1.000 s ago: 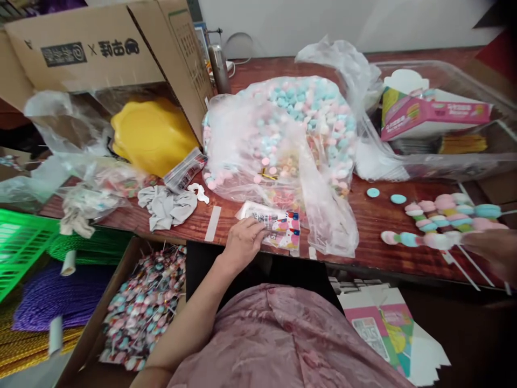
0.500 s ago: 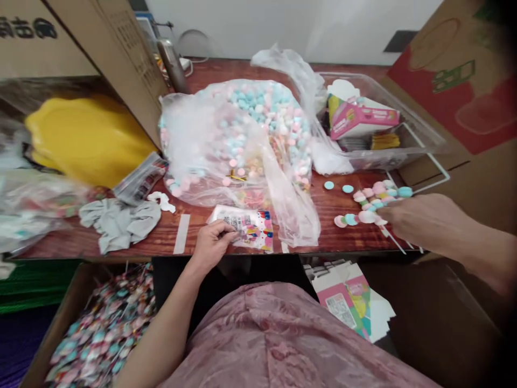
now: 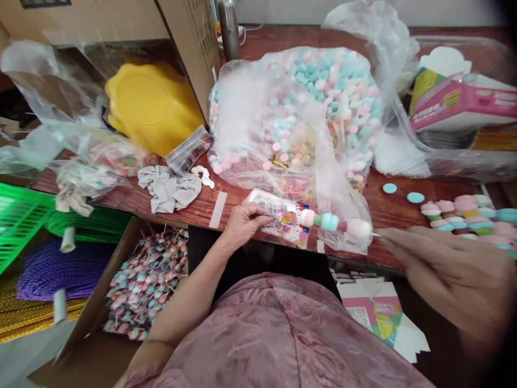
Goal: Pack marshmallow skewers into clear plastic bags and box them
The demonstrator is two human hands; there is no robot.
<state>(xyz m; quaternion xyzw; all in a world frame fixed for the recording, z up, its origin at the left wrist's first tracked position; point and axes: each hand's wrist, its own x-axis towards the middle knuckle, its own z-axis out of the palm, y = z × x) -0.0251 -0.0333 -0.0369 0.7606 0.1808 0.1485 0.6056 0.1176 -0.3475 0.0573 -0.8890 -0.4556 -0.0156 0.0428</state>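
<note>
My left hand [image 3: 243, 222] pinches the edge of a small printed plastic bag [image 3: 299, 238] lying at the table's front edge. Between finger and thumb of my right hand [image 3: 446, 272], blurred by motion, is the white stick of a marshmallow skewer [image 3: 330, 222]. Pink, green, blue, brown and white pieces are threaded along it, and its far end lies over the printed bag, pointing at my left hand. Beyond my right hand a pile of similar skewers [image 3: 464, 213] rests on the table, with two loose blue sweets [image 3: 415, 197] nearby.
A large clear bag of marshmallows [image 3: 242, 108] fills the table's middle. At the right stands a clear plastic bin [image 3: 452, 164] with pink cartons. Grey cloth [image 3: 169, 188], a yellow scalloped item [image 3: 149, 108] and a cardboard box [image 3: 189, 32] are left. Below, an open carton holds many wrapped skewers [image 3: 145, 285].
My right hand has drawn a skewer from the pile and brought it left to the printed bag. My left hand keeps its pinch. The view has turned left.
</note>
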